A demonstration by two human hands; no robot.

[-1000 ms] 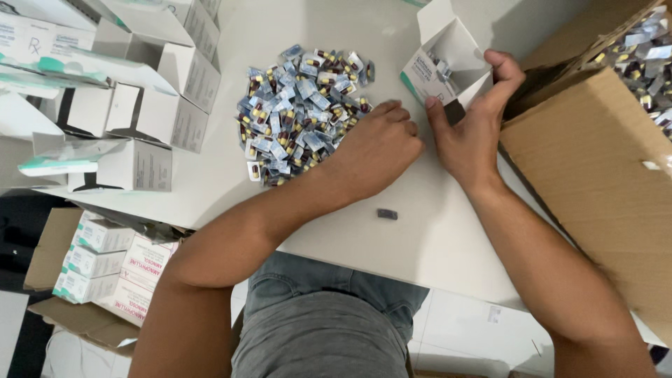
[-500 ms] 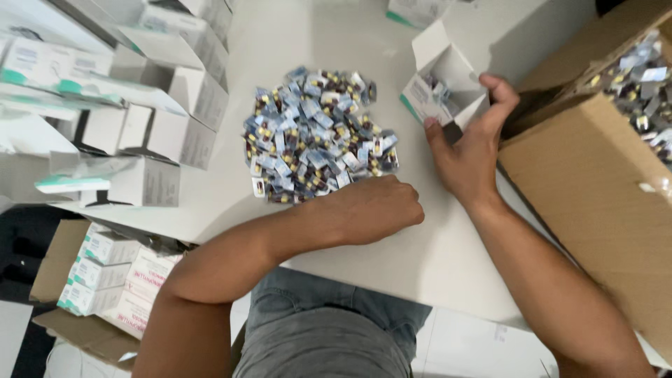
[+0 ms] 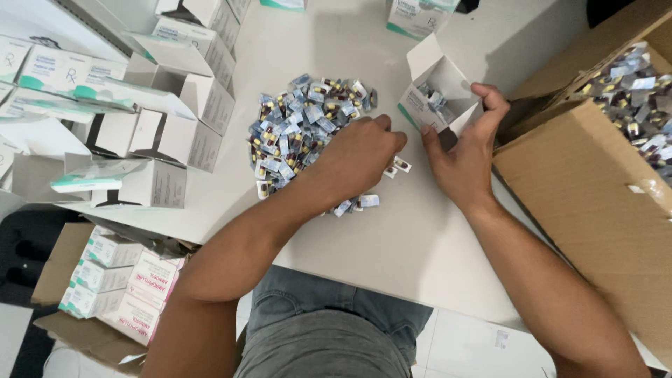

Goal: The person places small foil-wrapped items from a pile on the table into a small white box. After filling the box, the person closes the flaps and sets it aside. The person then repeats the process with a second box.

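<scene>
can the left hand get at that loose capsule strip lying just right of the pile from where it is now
Probably yes. The left hand rests on the pile's edge, and the loose capsule strip lies on bare table just beside its fingertips, with nothing between. The right hand holds the open small box, apart.

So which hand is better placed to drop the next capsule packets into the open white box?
Probably the left hand: it rests on the capsule packets, while the right hand grips the open white box.

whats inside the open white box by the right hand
A few silver capsule strips lie in the open box, which the right hand holds. The box's front wall hides its bottom, so how many there are cannot be told.
</scene>
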